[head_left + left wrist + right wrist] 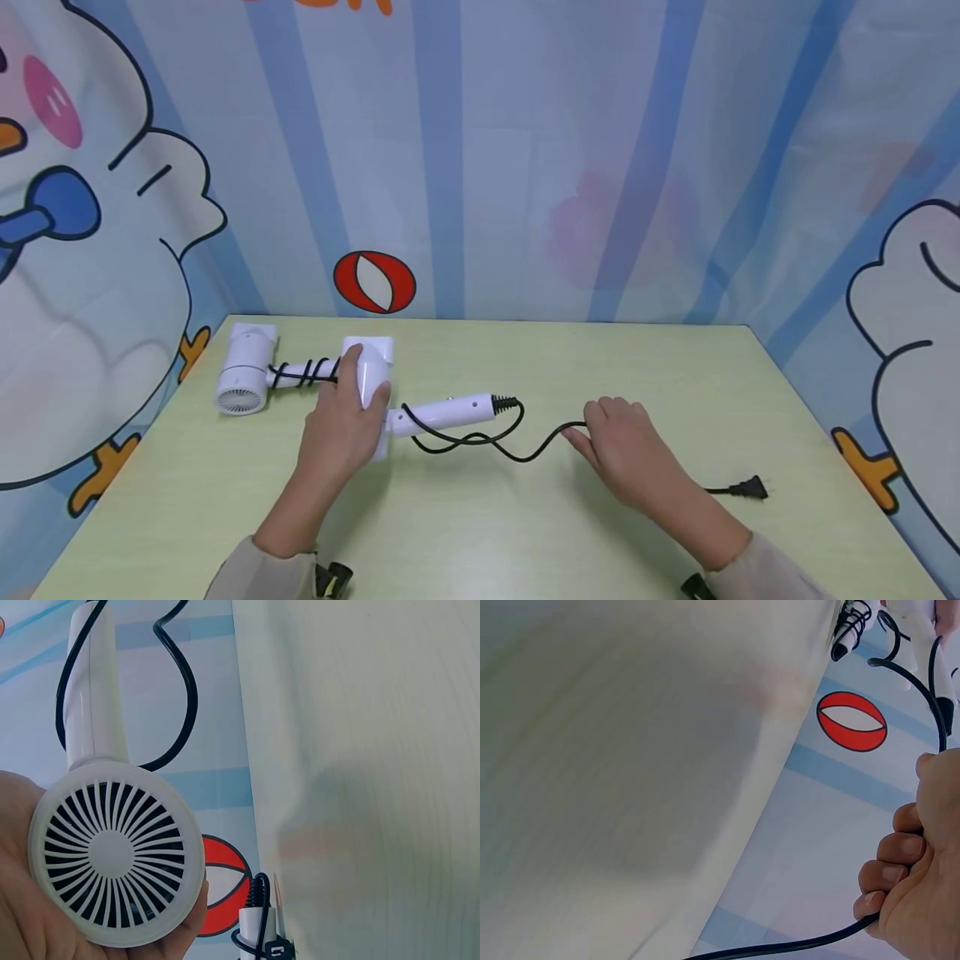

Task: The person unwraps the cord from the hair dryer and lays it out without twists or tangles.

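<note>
A white hair dryer (pixel 372 375) is gripped round its barrel by my left hand (pixel 343 425), its handle (pixel 450 412) pointing right. In the left wrist view the round slotted grille (pixel 112 855) faces the camera, with fingers behind the barrel. My right hand (pixel 626 454) holds the black cord (pixel 525 458) in curled fingers, to the right of the handle. Between the handle's end and that hand the cord loops loosely and crosses itself. Past the right wrist, the cord ends in a black plug (pixel 750 487) on the table.
A second white hair dryer (pixel 246 371) lies at the table's back left, its black cord (pixel 307 373) wound round its handle. The pale wooden table (pixel 510 533) meets a blue striped backdrop (pixel 510 167) with cartoon figures along its back edge.
</note>
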`<state>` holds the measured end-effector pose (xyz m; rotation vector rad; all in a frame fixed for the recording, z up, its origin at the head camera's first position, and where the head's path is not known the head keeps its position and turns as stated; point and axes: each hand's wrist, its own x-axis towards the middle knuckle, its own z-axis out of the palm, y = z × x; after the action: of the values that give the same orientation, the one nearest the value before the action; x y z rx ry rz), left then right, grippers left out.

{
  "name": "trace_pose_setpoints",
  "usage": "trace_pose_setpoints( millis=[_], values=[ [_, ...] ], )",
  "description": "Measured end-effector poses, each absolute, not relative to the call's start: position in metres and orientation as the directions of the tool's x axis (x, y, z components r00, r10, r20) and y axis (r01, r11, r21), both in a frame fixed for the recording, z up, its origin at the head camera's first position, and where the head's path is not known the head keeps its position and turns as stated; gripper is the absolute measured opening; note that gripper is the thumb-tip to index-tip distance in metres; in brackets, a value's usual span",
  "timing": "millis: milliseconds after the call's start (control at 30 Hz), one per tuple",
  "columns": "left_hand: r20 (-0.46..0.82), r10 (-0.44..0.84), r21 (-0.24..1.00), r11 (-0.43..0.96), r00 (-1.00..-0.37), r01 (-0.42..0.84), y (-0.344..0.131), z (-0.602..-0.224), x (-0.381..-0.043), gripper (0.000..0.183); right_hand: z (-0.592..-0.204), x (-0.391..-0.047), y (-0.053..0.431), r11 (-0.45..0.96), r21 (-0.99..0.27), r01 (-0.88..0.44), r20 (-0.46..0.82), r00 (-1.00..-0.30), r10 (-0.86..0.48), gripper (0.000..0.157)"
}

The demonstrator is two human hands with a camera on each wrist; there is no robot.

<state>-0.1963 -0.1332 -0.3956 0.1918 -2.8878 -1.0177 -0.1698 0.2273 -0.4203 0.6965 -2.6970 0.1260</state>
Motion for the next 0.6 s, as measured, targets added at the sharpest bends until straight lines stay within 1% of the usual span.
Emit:
trace_pose_setpoints(
  millis=[400,600],
  values=[
    [0.006,-0.140,0.627,0.772,-0.990,-0.105,-0.131,-0.394,-0.195,0.072,-0.424,-0.204,0.233,0.920,0.004,-0.393,0.300,-0.877,-0.376,0.038],
    [0.016,-0.136,0.623,0.776,-0.991,-0.096,-0.131,-0.394,-0.194,0.072,-0.427,-0.215,0.238,0.931,0.005,-0.366,0.277,-0.894,-0.353,0.040]
  ],
)
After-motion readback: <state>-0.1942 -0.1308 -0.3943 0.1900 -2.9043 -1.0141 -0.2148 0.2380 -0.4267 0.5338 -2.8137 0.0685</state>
